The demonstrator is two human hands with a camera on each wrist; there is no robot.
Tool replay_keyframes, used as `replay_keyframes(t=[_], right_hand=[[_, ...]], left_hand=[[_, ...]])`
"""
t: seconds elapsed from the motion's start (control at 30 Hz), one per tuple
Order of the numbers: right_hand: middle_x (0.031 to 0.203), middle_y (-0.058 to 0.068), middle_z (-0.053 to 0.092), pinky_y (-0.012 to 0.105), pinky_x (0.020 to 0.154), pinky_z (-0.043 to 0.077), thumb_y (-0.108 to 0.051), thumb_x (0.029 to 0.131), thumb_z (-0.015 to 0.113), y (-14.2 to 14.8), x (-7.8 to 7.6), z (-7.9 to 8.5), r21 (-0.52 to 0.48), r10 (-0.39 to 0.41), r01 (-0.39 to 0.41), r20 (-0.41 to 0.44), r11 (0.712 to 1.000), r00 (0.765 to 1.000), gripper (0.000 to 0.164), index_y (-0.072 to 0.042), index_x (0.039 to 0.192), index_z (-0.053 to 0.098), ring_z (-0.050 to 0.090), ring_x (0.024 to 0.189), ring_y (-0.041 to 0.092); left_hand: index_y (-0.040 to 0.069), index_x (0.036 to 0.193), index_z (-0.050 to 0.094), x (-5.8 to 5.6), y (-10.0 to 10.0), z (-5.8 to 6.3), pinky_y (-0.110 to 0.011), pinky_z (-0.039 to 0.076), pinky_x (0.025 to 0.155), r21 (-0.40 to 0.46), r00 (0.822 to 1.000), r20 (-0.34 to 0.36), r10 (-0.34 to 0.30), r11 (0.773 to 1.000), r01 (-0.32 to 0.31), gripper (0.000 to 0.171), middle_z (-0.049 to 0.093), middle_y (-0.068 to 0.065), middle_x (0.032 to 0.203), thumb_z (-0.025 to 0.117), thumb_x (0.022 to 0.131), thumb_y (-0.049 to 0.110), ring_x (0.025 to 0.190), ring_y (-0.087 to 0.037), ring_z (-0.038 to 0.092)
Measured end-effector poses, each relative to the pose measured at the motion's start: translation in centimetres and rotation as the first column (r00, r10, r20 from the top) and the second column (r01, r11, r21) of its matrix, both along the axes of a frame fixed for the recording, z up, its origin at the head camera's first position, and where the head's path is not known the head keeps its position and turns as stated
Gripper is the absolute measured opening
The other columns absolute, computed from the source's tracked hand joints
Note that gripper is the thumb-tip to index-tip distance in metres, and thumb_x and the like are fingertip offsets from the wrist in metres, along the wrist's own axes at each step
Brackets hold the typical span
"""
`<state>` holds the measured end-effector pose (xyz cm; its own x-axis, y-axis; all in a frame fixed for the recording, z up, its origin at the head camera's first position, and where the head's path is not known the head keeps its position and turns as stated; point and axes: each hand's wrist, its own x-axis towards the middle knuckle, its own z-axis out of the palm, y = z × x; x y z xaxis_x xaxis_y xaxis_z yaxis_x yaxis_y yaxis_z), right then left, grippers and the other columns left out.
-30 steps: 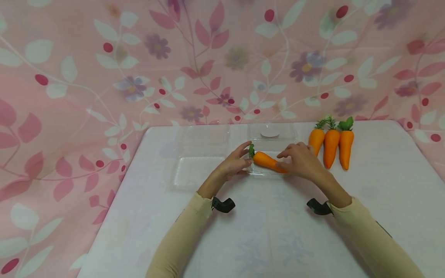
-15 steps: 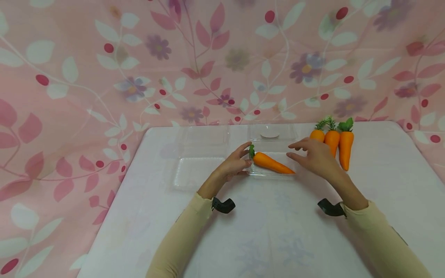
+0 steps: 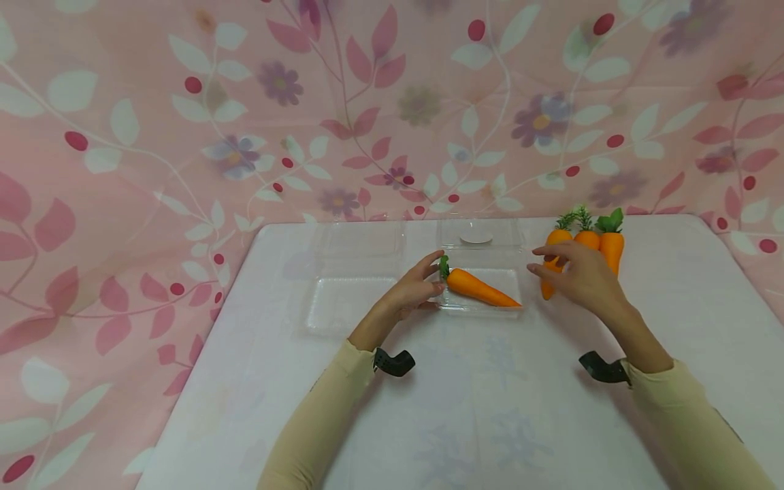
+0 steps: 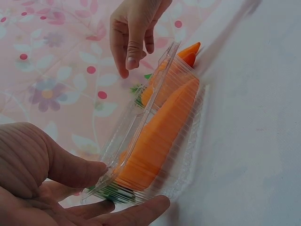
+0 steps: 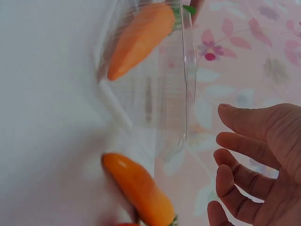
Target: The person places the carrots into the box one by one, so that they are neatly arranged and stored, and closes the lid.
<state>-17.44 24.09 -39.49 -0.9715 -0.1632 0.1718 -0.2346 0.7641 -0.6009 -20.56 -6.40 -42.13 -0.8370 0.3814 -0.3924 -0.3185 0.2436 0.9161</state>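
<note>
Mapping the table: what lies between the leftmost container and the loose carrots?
Head view: the left hand, gripping a container with one carrot inside; partly, the right hand.

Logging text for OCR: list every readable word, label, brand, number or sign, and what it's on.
No readable text in any view.
Pale oval patch on the raised lid of the container with the carrot: no letters discernible.
Black wrist pieces: any markings too small to read.
Other clear container, loose carrots: none visible.
Backdrop: floral pattern only.
</note>
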Motion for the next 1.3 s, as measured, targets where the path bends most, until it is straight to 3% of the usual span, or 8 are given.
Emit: replay_keyframes(t=[0.1,0.27,0.5,0.8,1.0,1.3], right_hand=[[0.101,0.011,0.064,0.034,0.061,0.046,-0.039,0.089,0.073,0.9,0.0,-0.2,0.019,-0.044,0.044,0.018,0.999,0.999,0.045,-0.005,0.119,0.070,0.054,0.089,0.027],[0.097,0.013,0.064,0.032,0.056,0.044,-0.034,0.088,0.075,2.6,0.0,-0.8,0.012,-0.100,0.100,-0.022,0.995,0.995,0.043,-0.003,0.117,0.070,0.054,0.085,0.029],[0.096,0.014,0.062,0.029,0.056,0.043,-0.034,0.086,0.077,5.0,-0.3,-1.5,-0.003,-0.184,0.184,-0.036,0.983,0.982,0.044,-0.002,0.116,0.070,0.052,0.085,0.028],[0.106,0.023,0.060,0.030,0.050,0.047,-0.051,0.091,0.065,7.2,-0.6,-2.2,-0.017,-0.271,0.273,0.079,0.962,0.959,0.062,0.000,0.125,0.064,0.051,0.095,0.036],[0.110,0.025,0.060,0.026,0.054,0.047,-0.054,0.091,0.063,7.9,-0.9,-2.7,-0.022,-0.310,0.315,0.114,0.949,0.944,0.065,0.003,0.124,0.063,0.050,0.099,0.039],[0.110,0.024,0.064,0.020,0.051,0.042,-0.050,0.089,0.067,8.7,-1.7,-3.6,-0.010,-0.376,0.377,0.057,0.926,0.925,0.063,0.001,0.126,0.063,0.054,0.094,0.034]], left_hand=[[0.027,0.157,0.026,0.0,0.0,0.0,-0.046,0.053,0.091,-0.001,1.000,0.003,-0.004,1.000,0.004,0.074,0.024,-0.011,0.161,0.054,0.095,-0.001,0.121,-0.029,0.050],[0.027,0.157,0.026,-0.1,-0.1,-0.1,-0.046,0.053,0.091,0.010,1.000,0.006,-0.007,1.000,0.007,0.074,0.023,-0.011,0.161,0.054,0.095,-0.001,0.122,-0.031,0.050],[0.028,0.157,0.025,-0.1,0.0,-0.1,-0.047,0.052,0.092,0.002,1.000,0.005,-0.006,1.000,0.006,0.075,0.023,-0.010,0.161,0.054,0.095,-0.002,0.123,-0.031,0.049],[0.028,0.157,0.027,-0.1,0.0,-0.2,-0.048,0.052,0.093,0.008,1.000,0.009,0.001,1.000,-0.002,0.074,0.024,-0.010,0.161,0.054,0.095,-0.002,0.122,-0.030,0.049],[0.028,0.156,0.027,-0.1,-0.1,-0.2,-0.048,0.051,0.093,0.010,1.000,0.007,-0.001,1.000,0.001,0.073,0.024,-0.009,0.161,0.054,0.095,-0.002,0.122,-0.029,0.048],[0.028,0.157,0.027,0.0,-0.1,0.0,-0.046,0.052,0.093,0.000,1.000,0.004,-0.001,1.000,0.001,0.073,0.024,-0.010,0.161,0.054,0.095,-0.001,0.124,-0.030,0.049]])
